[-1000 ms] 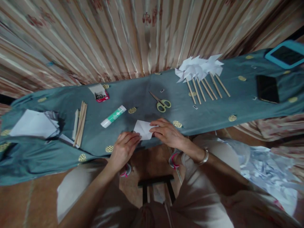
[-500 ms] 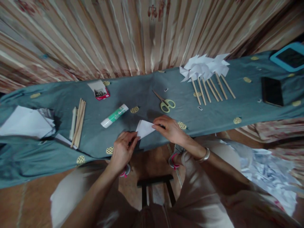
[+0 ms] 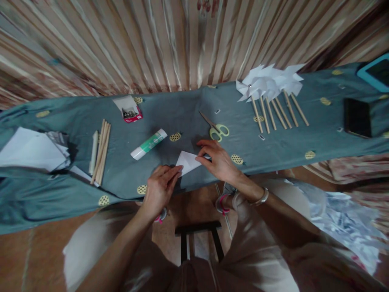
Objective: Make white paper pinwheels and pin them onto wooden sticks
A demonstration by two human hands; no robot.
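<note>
A small folded piece of white paper (image 3: 187, 162), roughly triangular, lies at the front edge of the cloth-covered table between my hands. My left hand (image 3: 159, 186) pinches its left corner between thumb and fingers. On the right side, my right hand (image 3: 219, 161) has its thumb on the paper, with the index finger lifted away from it. Beyond the paper are a glue stick (image 3: 148, 144) with a green label and scissors (image 3: 215, 127) with pale green handles.
Several paper pinwheels (image 3: 269, 84) on wooden sticks lie at the back right, near a black phone (image 3: 357, 117). Leftward are a red box of metal pins (image 3: 130, 111), wooden sticks (image 3: 103, 152) and a stack of white paper (image 3: 32, 150). Paper scraps (image 3: 343, 223) lie low at the right.
My right index finger has lifted off the paper and spread from the thumb. My left fingers have slid slightly onto the paper's corner. The whole view has shifted a little.
</note>
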